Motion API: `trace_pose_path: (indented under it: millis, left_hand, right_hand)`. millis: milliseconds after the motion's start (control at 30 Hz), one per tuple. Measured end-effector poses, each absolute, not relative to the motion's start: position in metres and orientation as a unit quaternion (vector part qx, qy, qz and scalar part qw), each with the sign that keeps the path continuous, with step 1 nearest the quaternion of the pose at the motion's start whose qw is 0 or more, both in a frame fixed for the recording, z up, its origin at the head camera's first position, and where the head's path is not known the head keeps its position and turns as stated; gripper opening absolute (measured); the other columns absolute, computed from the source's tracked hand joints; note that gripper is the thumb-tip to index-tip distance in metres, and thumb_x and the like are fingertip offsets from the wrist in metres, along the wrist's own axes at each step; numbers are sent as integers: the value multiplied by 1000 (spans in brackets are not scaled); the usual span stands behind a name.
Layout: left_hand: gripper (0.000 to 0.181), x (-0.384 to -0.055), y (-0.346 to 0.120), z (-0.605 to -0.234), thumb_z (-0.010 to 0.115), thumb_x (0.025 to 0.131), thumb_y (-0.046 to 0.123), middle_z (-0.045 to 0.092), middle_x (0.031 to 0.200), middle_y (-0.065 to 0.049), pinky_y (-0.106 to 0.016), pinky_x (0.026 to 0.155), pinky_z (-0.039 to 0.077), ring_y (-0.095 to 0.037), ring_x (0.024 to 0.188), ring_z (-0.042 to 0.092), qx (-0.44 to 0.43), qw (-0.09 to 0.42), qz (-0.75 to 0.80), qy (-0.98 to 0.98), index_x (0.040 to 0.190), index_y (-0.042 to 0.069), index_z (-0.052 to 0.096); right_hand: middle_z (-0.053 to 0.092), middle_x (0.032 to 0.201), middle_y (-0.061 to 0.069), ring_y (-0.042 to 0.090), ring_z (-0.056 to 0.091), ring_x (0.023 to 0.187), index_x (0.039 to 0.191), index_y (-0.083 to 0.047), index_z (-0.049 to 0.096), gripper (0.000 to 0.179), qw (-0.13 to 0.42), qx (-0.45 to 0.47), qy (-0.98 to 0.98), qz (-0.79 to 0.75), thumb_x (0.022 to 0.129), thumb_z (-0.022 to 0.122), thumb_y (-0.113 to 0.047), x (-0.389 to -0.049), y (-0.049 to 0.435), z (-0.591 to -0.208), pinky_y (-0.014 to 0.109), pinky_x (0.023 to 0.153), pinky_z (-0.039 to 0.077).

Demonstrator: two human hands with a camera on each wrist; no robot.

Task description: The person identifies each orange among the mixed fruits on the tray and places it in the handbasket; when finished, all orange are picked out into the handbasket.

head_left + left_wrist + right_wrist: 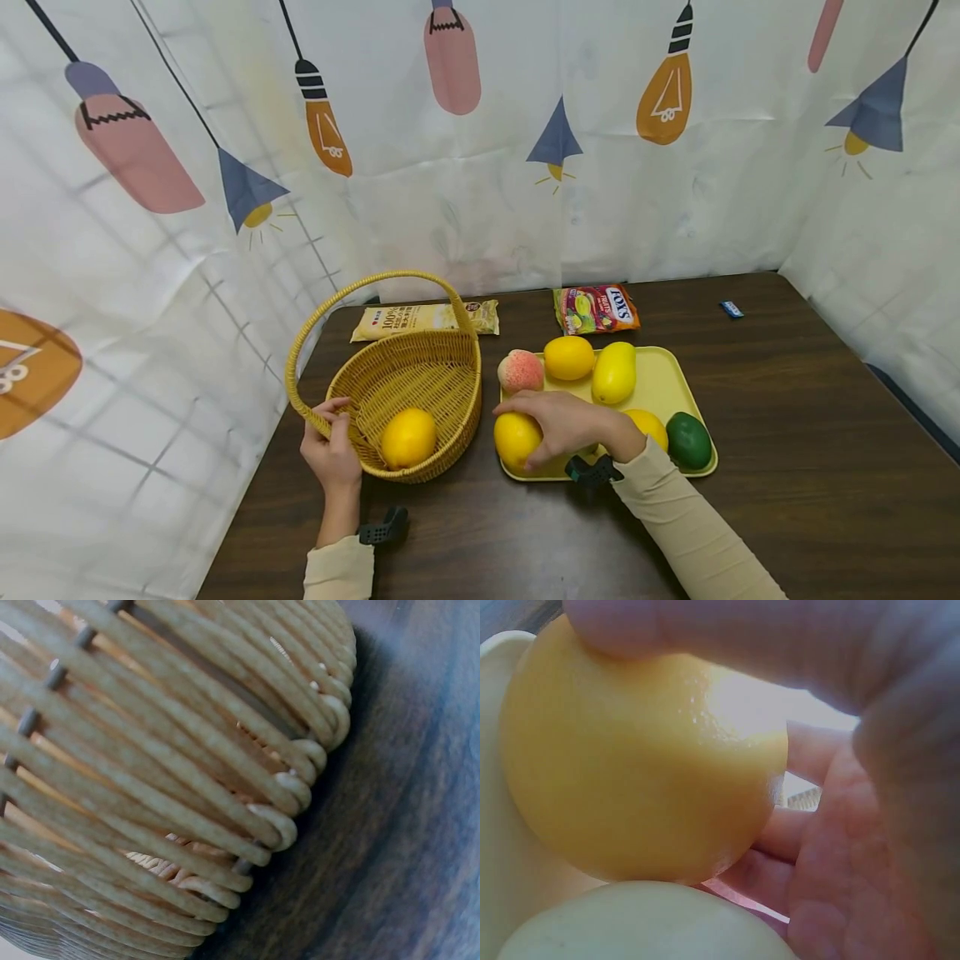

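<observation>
My left hand (332,446) grips the left rim of a yellow wicker basket (457,417) where its tall handle joins. In the left wrist view the woven wall (165,772) fills most of the picture; the hand is out of sight there. A lemon (408,437) lies inside the basket. On the left end of a pale yellow tray (663,375), my right hand (566,423) holds another lemon (517,440), its thumb and fingers curved round the fruit (645,765). Beneath it, the right wrist view shows a pale rounded thing (645,926) of unclear kind.
The tray also bears a peach (521,371), a lemon (568,358), a yellow mango-like fruit (615,372), a partly hidden yellow fruit (648,425) and a dark green avocado (688,440). Behind stand a beige packet (412,320), a candy bag (596,309) and a small blue wrapper (732,309).
</observation>
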State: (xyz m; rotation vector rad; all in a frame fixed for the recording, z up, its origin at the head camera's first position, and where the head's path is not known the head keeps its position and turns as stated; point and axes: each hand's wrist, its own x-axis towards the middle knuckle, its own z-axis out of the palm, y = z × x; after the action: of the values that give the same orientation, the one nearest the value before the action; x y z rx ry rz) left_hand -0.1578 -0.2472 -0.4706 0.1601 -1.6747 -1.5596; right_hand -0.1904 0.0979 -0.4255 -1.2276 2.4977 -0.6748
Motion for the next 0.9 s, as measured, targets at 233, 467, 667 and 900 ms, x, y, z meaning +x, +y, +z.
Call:
trace_pose_path:
  millis: [233, 467, 667, 900]
  left_hand:
    - [14, -150, -242, -460, 50, 88, -9, 65, 96, -27, -25, 47, 23, -11, 44, 32, 59, 409, -613, -673, 76, -15, 45]
    - [16, -154, -246, -469, 50, 90, -7, 64, 98, -29, -25, 47, 22, -11, 44, 32, 63, 410, -616, -670, 76, -15, 45]
    - [16, -157, -247, -472, 50, 89, -7, 66, 96, -25, -25, 48, 21, -10, 45, 32, 57, 412, -625, -660, 76, -15, 45]
    - [16, -155, -245, -467, 50, 89, -8, 67, 96, -23, -24, 50, 24, -12, 48, 36, 64, 413, -616, -668, 76, -15, 45]
  right_hand:
    - [49, 141, -7, 12, 49, 117, 144, -20, 45, 81, 150, -403, 856, -286, 73, 82, -35, -190, 100, -423, 37, 100, 42]
    - [48, 142, -9, 11, 51, 113, 145, -19, 44, 81, 124, -398, 834, -362, 76, 83, -33, -190, 102, -419, 37, 96, 44]
    - [45, 142, -9, 13, 53, 111, 147, -26, 40, 80, 121, -410, 781, -456, 79, 81, -35, -186, 101, -408, 39, 93, 46]
    - [45, 140, -8, 14, 52, 115, 147, -22, 41, 81, 103, -376, 755, -528, 78, 83, -27, -184, 89, -405, 42, 96, 46]
